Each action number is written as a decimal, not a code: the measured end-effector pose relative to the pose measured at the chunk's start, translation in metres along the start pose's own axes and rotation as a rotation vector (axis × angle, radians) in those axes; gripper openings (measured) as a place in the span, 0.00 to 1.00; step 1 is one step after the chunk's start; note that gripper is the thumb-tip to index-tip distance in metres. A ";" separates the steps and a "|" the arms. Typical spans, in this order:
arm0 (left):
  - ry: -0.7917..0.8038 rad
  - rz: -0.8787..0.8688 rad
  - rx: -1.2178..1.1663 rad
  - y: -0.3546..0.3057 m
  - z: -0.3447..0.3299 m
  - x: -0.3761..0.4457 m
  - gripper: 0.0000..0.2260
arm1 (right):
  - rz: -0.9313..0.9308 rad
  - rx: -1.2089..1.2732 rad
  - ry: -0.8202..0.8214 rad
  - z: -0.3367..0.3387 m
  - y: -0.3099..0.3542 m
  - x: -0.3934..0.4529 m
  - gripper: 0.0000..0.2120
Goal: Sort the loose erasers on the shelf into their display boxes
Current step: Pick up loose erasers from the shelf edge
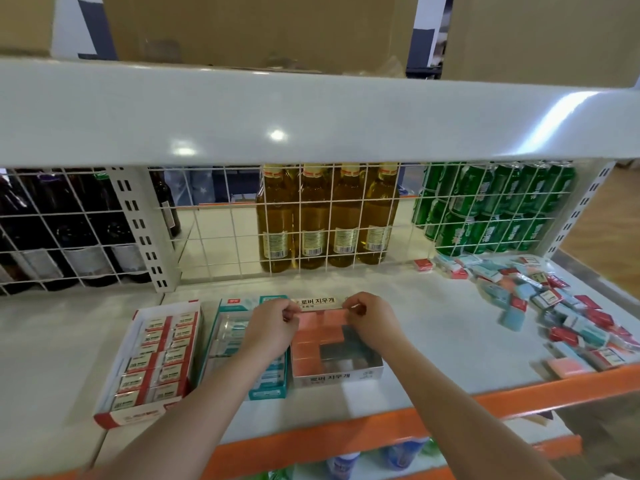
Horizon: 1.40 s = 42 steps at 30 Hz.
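Three display boxes are set side by side on the white shelf (433,327) near its front edge. The pink-eraser box (337,370) stands at the middle; its left columns and far row are filled with pink erasers (311,341), while the near-right part is bare. The left hand (272,327) and the right hand (372,318) are both held at the box's 12 o'clock end, fingers curled and pinching the far row of erasers from either side. At 9 o'clock of this box lies the teal box (266,393), and beyond it the red-and-white box (149,362), packed full. A heap of loose erasers (568,306) is spread at 3 o'clock, well apart. Behind the wire grid (214,220), yellow bottles (325,216) and green cans (491,206) are noted.
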<state>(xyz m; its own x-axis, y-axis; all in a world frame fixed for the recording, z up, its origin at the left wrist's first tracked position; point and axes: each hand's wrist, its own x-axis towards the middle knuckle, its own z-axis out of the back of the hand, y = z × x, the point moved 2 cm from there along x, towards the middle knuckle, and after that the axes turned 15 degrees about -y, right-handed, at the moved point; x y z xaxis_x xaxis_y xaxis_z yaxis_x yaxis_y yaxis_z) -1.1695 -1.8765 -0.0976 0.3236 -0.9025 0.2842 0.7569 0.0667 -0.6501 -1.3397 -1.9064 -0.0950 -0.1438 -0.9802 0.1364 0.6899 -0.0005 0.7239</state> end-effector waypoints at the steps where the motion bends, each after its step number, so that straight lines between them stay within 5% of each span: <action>1: -0.004 -0.006 0.008 0.000 -0.002 0.001 0.08 | 0.000 -0.011 0.004 -0.002 0.000 0.001 0.10; 8: -0.031 -0.098 0.113 0.002 -0.006 0.007 0.10 | 0.096 -0.089 0.091 -0.012 -0.001 0.004 0.09; 13: 0.104 -0.275 0.204 0.003 -0.008 0.009 0.18 | 0.221 -0.204 0.079 -0.014 0.003 0.008 0.11; 20: 0.125 -0.286 0.258 0.005 -0.011 0.016 0.16 | 0.318 -0.300 0.089 -0.017 0.007 0.014 0.12; 31: 0.150 -0.267 0.314 -0.006 -0.012 0.020 0.16 | 0.327 -0.289 0.089 -0.009 0.002 0.019 0.10; 42: 0.245 -0.338 0.128 -0.075 -0.049 0.008 0.15 | 0.203 -0.355 -0.039 0.075 -0.066 0.037 0.13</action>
<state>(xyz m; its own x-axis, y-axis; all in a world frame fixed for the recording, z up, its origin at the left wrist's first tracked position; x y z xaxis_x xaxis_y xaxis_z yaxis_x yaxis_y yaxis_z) -1.2512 -1.9100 -0.0814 -0.0870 -0.9560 0.2801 0.8665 -0.2114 -0.4523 -1.4440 -1.9275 -0.0869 -0.0011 -0.9591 0.2830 0.9080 0.1176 0.4021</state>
